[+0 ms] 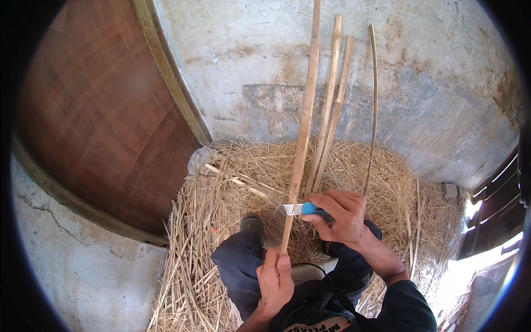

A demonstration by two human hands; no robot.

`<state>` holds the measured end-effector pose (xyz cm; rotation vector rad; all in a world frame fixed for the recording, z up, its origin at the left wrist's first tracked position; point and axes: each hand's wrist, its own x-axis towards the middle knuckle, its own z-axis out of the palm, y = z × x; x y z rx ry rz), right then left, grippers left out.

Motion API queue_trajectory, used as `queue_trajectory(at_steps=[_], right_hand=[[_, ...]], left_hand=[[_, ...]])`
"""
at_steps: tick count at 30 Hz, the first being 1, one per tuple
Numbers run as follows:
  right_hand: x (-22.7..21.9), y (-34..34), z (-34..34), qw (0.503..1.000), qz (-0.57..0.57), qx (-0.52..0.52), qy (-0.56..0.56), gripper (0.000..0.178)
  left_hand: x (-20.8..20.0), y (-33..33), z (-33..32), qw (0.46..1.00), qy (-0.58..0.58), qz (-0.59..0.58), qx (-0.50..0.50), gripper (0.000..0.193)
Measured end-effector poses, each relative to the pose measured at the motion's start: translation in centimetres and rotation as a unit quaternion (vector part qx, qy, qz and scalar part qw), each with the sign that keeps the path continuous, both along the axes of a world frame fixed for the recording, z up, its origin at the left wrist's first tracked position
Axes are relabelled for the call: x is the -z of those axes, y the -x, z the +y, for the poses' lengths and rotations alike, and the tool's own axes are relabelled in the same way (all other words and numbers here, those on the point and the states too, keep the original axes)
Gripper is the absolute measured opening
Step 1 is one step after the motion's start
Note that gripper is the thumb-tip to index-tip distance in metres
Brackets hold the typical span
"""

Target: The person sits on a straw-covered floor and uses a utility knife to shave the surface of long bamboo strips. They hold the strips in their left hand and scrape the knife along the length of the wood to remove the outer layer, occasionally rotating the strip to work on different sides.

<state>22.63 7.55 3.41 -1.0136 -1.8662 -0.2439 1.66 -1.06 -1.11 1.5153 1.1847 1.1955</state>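
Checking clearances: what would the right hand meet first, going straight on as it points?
Probably the long wooden strip: the right hand points left with a blue-handled cutter, whose blade overlaps it; depth is unclear.

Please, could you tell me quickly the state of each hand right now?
Left hand: closed, holding the lower end of a bamboo strip.
Right hand: closed, holding a blue-handled knife.

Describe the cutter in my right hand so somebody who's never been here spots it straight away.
Below the pale wall lies a bed of straw. Over it, a long tan strip rises from your left hand; the cutter sits in your right hand, its silvery blade across that strip. Unlike the tan sticks beyond, it shows bright blue.
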Motion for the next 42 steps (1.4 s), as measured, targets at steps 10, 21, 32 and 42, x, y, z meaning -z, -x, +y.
queue_trajectory(at_steps=[10,21,32,42], right_hand=[[-0.3,0.4,-0.3,1.0,0.013,-0.013,0.011,0.034],[-0.1,0.2,-0.3,0.997,0.057,-0.004,0.049,0.033],[-0.5,0.1,-0.1,0.995,0.056,-0.023,0.078,0.032],[-0.7,-0.1,-0.2,1.0,0.015,0.004,0.014,0.033]], left_hand=[[-0.5,0.2,-0.6,1.0,-0.009,0.006,-0.009,0.04],[-0.1,0.8,2.0,0.879,0.199,-0.361,0.241,0.043],[0.8,0.6,2.2,0.935,0.113,-0.257,0.219,0.03],[-0.1,2.1,1.4,0.804,0.3,-0.418,0.297,0.032]])
